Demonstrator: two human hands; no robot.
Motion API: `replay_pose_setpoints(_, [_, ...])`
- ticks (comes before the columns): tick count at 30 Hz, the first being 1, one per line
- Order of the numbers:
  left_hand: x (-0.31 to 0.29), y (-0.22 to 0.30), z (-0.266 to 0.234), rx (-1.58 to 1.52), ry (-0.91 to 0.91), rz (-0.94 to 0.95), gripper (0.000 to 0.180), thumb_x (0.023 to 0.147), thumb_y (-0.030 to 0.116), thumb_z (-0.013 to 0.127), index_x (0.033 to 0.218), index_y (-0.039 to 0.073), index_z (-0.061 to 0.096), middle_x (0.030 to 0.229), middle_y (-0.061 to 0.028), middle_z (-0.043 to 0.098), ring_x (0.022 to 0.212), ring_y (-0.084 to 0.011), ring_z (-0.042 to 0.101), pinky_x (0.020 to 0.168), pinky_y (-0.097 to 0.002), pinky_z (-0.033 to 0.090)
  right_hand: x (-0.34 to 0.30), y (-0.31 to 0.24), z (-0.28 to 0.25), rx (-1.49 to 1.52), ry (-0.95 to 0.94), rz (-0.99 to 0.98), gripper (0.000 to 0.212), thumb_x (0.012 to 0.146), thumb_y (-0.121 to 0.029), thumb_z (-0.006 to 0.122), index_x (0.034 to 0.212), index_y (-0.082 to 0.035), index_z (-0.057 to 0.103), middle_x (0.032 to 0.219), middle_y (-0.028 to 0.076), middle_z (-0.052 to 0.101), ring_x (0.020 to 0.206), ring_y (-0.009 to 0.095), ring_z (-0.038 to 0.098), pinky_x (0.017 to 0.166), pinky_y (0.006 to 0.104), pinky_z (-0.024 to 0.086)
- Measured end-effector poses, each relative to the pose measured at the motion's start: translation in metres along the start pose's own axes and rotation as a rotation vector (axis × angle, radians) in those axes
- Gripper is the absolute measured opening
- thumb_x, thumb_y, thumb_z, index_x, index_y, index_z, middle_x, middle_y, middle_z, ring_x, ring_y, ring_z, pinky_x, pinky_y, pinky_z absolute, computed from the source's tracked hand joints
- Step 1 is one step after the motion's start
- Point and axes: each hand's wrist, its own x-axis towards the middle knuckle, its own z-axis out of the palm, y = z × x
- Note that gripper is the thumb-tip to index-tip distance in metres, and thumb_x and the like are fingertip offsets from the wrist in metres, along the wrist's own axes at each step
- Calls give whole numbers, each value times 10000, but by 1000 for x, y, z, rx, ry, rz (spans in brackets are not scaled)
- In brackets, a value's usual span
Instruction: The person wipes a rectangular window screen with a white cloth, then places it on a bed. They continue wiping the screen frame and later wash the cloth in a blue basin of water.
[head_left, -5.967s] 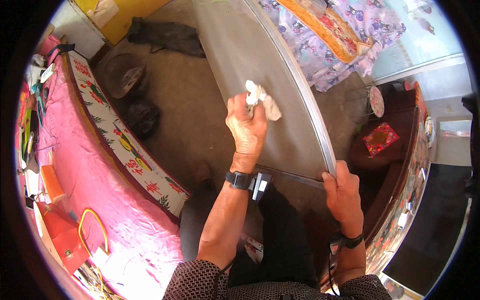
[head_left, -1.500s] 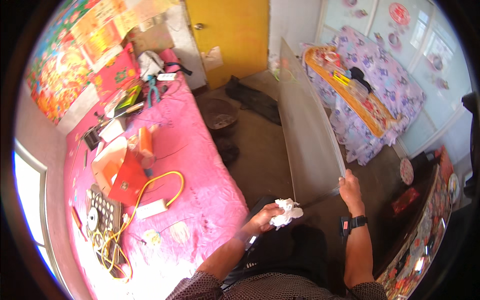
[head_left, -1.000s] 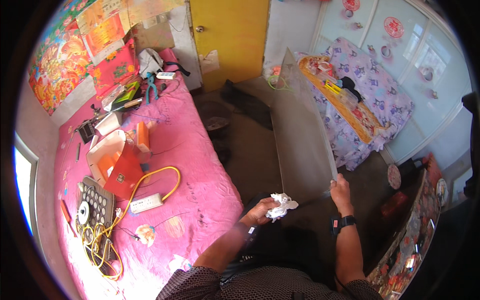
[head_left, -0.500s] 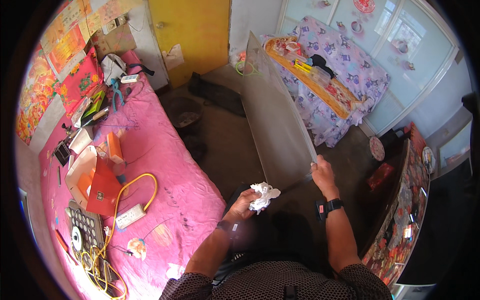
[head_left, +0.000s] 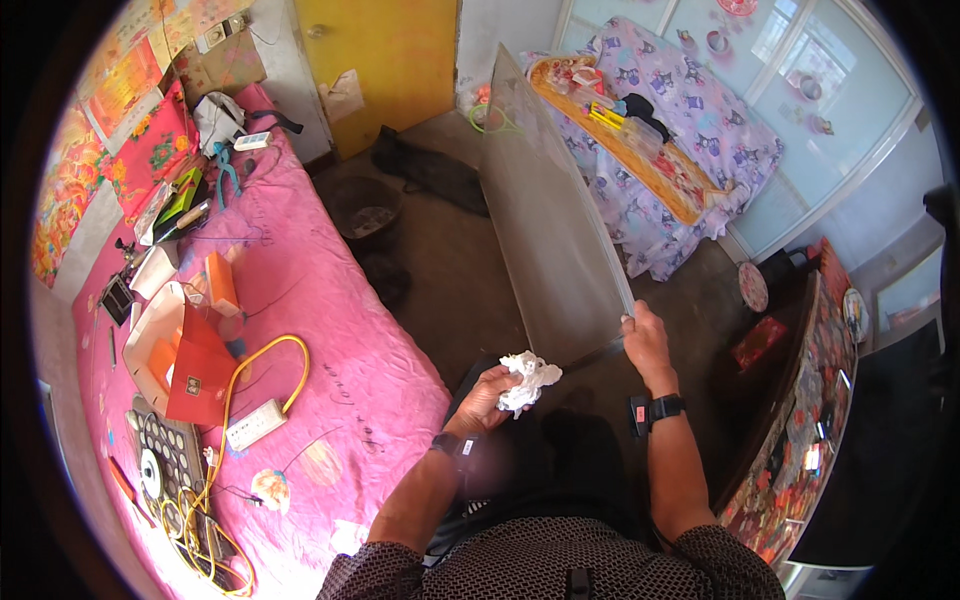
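Our right grip [head_left: 648, 346] clasped the panel [head_left: 548, 245], which stretched lengthwise away; our left grip [head_left: 484, 399] clutched a white wad [head_left: 529, 383].

Long panel [head_left: 550, 225]: thin, flat, dull grey-brown; its surface is too fine for me to tell whether it is mesh.
Panel's rim [head_left: 590, 202]: a narrow, pale strip down the right side.
Panel's pose: tilted, stretching lengthwise away from me, near end in front of my body.
Panel's hold: my right hand [head_left: 648, 345] closes on the near right corner.
White wad [head_left: 529, 383]: crumpled, with uneven folds; paper or cloth, I can't tell.
Wad's place: gripped in my left hand [head_left: 484, 400], bulging past my fingertips, near the panel's near end.
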Motion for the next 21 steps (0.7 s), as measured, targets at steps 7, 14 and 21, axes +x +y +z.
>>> replay_pose_setpoints(7, [2, -2, -4, -57, -93, 27, 384, 1051, 116, 780, 1415, 9, 716, 1295, -165, 801, 1078, -326, 809, 775, -467, 687, 2, 8, 6, 78, 11, -49, 151, 1073, -123, 649, 1086, 6, 572, 945, 300, 723, 959, 510, 723, 846, 571, 552])
replay_pose_setpoints(14, [0, -1, -2, -59, -72, 24, 374, 1067, 95, 769, 1418, -8, 693, 1245, -167, 806, 1026, -305, 824, 759, -447, 699, 3, 5, 8, 99, -23, -59, 181, 1067, -146, 676, 1127, 15, 620, 1008, 338, 744, 1030, 598, 694, 874, 621, 551])
replay_pose_setpoints(21, [-9, 0, -1, -65, 32, 84, 337, 1053, 57, 776, 1377, -12, 713, 1201, -134, 820, 1019, -259, 828, 842, -395, 696, -1, 3, 8, 22, -24, -14, 167, 1080, -109, 658, 1137, 36, 599, 1024, 340, 735, 1046, 581, 698, 883, 597, 558])
